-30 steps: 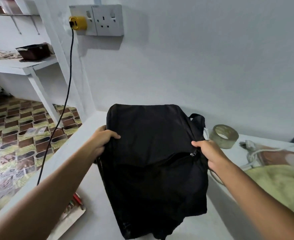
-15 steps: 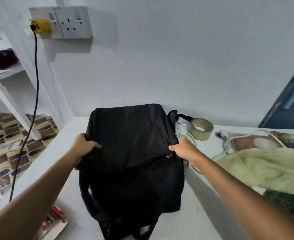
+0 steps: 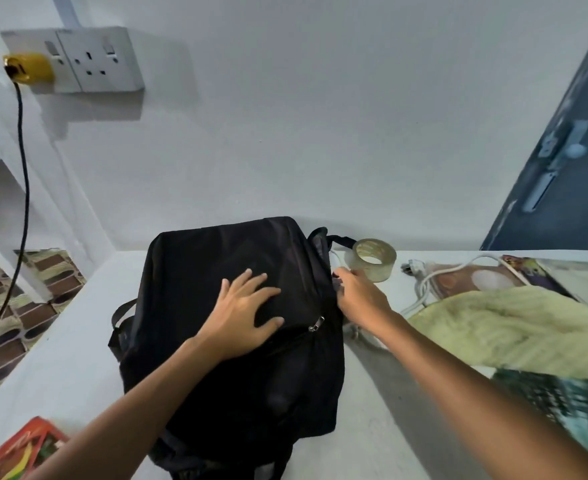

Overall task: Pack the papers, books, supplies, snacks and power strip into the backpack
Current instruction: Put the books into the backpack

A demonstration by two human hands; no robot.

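A black backpack [image 3: 216, 265] lies flat on the white table [image 3: 60, 341], with a metal zipper pull [image 3: 316, 323] on its front. My left hand [image 3: 240, 310] presses on the middle of the bag, fingers spread and straight. My right hand [image 3: 361, 299] is at the bag's upper right edge, its fingers curled and pinching the fabric there. A roll of clear tape [image 3: 372, 259] stands just beyond that hand. A white power strip cord [image 3: 420, 289] with its plug [image 3: 412, 266] lies to the right. A red packet [image 3: 19, 448] pokes in at the lower left.
A pale green cloth [image 3: 510, 327] covers printed books or papers at the right. On the wall, a double socket [image 3: 88, 60] holds a yellow plug [image 3: 29, 67] whose black cable [image 3: 22, 188] hangs down the left. A dark door [image 3: 569, 168] stands at far right.
The backpack was lowered and now lies flat. My left hand let go of its left side and pressed onto its front. My right hand slid up to the upper right edge.
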